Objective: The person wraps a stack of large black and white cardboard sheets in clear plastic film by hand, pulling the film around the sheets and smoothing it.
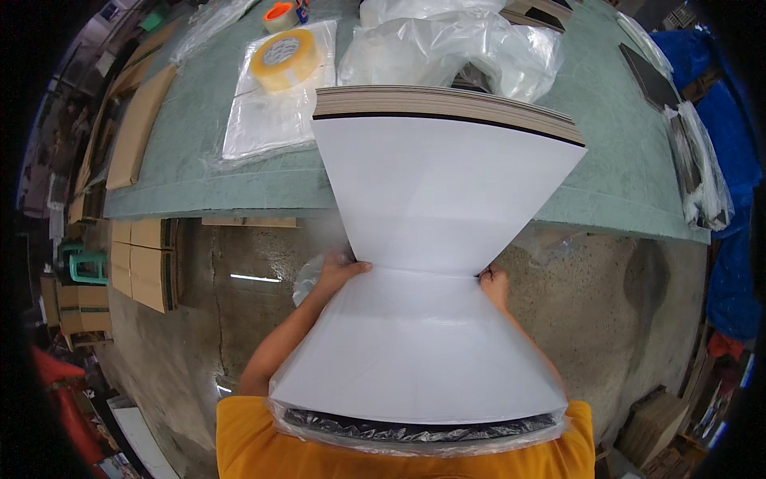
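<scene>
I see my left hand gripping the left edge of a white board stack; the thumb lies on top of the white face and the other fingers are hidden below; my right hand is closed on the right edge of the same stack, only the knuckles showing. This stack is wrapped in a clear plastic bag, which is bunched at the near end against my orange shirt; the near end shows dark layers under the white top.

The far end of the held stack meets a second white stack; this one lies on the green table and hangs over its near edge; its far side shows many thin brown and dark layers.

On the table, to the far left, a roll of yellow tape rests on a flat clear bag; crumpled clear plastic lies behind the second stack; flat cardboard pieces lie at the left edge of the table; below is a concrete floor.
</scene>
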A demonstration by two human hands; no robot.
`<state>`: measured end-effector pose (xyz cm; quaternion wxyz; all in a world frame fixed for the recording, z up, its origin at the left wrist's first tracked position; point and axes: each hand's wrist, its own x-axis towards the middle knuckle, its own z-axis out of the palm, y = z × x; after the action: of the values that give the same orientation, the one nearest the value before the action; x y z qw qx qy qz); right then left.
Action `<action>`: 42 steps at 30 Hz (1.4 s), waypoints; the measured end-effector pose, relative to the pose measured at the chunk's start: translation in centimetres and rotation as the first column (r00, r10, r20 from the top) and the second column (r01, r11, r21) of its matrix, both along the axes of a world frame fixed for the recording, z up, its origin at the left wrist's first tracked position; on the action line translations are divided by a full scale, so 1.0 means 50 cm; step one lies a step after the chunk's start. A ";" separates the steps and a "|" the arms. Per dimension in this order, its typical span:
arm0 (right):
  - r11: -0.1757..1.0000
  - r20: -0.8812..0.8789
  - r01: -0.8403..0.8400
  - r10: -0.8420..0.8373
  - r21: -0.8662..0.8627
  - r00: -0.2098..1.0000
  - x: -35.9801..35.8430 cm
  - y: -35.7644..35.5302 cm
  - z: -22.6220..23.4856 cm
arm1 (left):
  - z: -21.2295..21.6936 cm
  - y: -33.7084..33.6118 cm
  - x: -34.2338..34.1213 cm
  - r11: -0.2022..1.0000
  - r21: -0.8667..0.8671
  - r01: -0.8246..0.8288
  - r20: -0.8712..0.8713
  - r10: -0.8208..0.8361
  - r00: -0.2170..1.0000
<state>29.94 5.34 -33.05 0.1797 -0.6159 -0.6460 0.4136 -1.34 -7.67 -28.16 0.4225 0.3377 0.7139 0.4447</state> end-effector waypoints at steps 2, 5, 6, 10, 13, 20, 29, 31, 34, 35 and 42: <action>0.978 0.167 -0.188 0.170 0.095 0.971 0.003 0.031 0.055 | 0.006 0.003 -0.012 0.997 -0.043 0.070 -0.128 -0.075 0.989; 0.932 0.039 -0.214 0.212 0.292 0.977 0.000 0.082 0.250 | 0.207 0.027 -0.056 0.927 -0.261 0.269 -0.347 -0.350 0.870; 0.948 -0.202 -0.311 0.319 0.067 0.926 0.002 0.086 0.370 | 0.315 0.029 -0.059 0.913 -0.238 0.331 -0.211 -0.382 0.900; -0.030 -0.836 -0.941 0.450 0.337 -0.313 -0.039 0.040 0.490 | 0.470 0.010 0.015 0.225 0.454 0.862 0.297 -0.950 0.092; -0.168 -0.712 -0.979 0.674 0.114 -0.199 -0.101 -0.019 0.443 | 0.356 0.013 0.082 0.419 0.260 0.870 0.319 -0.888 0.332; 0.176 -0.266 -0.952 0.933 -0.250 0.242 -0.151 -0.004 0.283 | 0.168 0.122 0.094 0.775 -0.035 0.632 -0.166 -0.628 0.761; 0.892 -0.784 -0.437 0.351 0.114 0.512 -0.179 0.081 0.573 | 0.505 0.212 0.086 0.813 0.446 0.374 0.138 -0.476 0.869; 0.880 -0.703 -0.467 0.389 0.091 0.596 -0.159 0.072 0.559 | 0.507 0.207 0.071 0.882 0.364 0.300 0.214 -0.392 0.894; 0.582 -0.666 -0.804 0.553 -0.122 0.501 -0.095 0.090 0.489 | 0.512 0.209 0.039 0.870 0.489 0.058 0.183 -0.168 0.969; 0.613 -0.687 -0.787 0.543 -0.070 0.484 -0.087 0.090 0.480 | 0.491 0.205 0.021 0.870 0.470 0.151 0.078 -0.211 0.974; 0.807 -0.608 -0.569 0.375 -0.158 0.700 -0.097 0.110 0.502 | 0.476 0.206 0.045 0.821 0.327 0.467 -0.698 -0.123 0.705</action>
<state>25.07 10.86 -7.92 0.1363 -0.3019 -0.6242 0.7076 0.93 2.61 -4.38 0.1187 0.6778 0.6145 0.3859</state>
